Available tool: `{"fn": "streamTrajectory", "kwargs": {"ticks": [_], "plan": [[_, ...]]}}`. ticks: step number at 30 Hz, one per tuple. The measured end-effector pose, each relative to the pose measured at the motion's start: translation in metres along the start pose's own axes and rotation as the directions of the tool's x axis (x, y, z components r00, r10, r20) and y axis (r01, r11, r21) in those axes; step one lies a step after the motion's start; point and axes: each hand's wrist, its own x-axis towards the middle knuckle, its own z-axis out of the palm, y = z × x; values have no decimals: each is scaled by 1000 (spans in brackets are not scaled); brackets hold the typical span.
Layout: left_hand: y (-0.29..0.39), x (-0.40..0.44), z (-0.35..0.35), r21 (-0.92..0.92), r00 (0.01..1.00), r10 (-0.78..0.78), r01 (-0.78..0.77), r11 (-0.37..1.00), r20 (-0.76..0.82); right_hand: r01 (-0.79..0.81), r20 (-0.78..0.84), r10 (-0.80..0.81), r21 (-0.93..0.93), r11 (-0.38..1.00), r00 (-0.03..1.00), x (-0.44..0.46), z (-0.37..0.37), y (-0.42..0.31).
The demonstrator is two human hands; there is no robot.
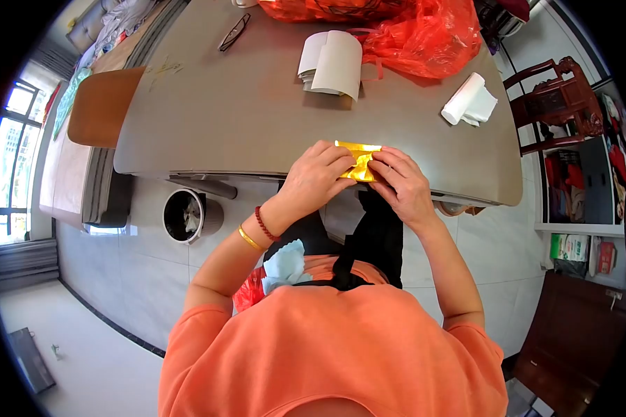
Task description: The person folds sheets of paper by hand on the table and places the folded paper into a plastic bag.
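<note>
One gold foil piece (361, 167) at middle of tabletop's (222, 118) near edge, far side roughly parallel to that edge; left hand (320, 170) and right hand (402, 181) pinch its two sides, fingers covering the ends, so long axis can't be told. One bin (214, 217) on floor below near edge, left part, pale crumpled waste inside; red plastic bagging (428, 42) at far edge, contents unclear. Also on top: one pair of glasses (234, 33), far-left; one curled paper stack (337, 62); one white roll (464, 99) near right edge.

Gold foil (361, 165), shiny, creased
</note>
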Motion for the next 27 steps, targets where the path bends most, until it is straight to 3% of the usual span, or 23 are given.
{"fn": "streamTrajectory", "kwargs": {"ticks": [13,27], "plan": [[-1,6,3,-61,991,-123,120,991,-44,-179,65,171,133,975,983,7,-2,2],[-4,12,13,-59,973,-215,210,976,-86,-288,-3,290,99,953,957,16,5,2]]}}
